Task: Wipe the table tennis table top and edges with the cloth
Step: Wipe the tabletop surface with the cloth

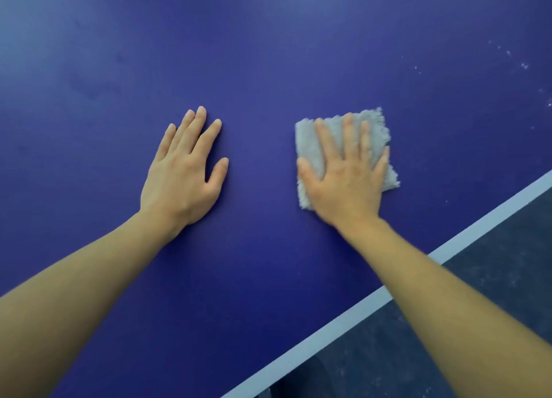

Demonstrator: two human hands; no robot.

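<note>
View from the head camera, looking down on a blue desk (pixel 268 54); all positions are given relative to the cloth (pixel 309 142).

Far left of the cloth, a faint dull smudge (pixel 89 85) marks the blue surface. Nearer, but clear of the cloth with bare blue between them, the left hand (pixel 182 170) lies palm down on the desk. Its fingers are straight and slightly spread, the thumb is angled out toward the cloth, and it holds nothing.

The cloth is a pale, fluffy piece, roughly square with frayed edges, and lies flat on the desk top. The right hand (pixel 343 176) rests palm down on top of it and covers its near half. The fingers are straight and fanned out, not curled round the fabric, and the thumb lies along the cloth's left edge. This hand and the cloth are slightly blurred.

Below and right of the cloth, a white line (pixel 343 317) runs diagonally along the desk's edge; the cloth's near right corner is close to it but not touching. Beyond that line is the dark grey floor (pixel 493 263). Above and to the right of the cloth, small white specks (pixel 524 66) dot the blue top.
</note>
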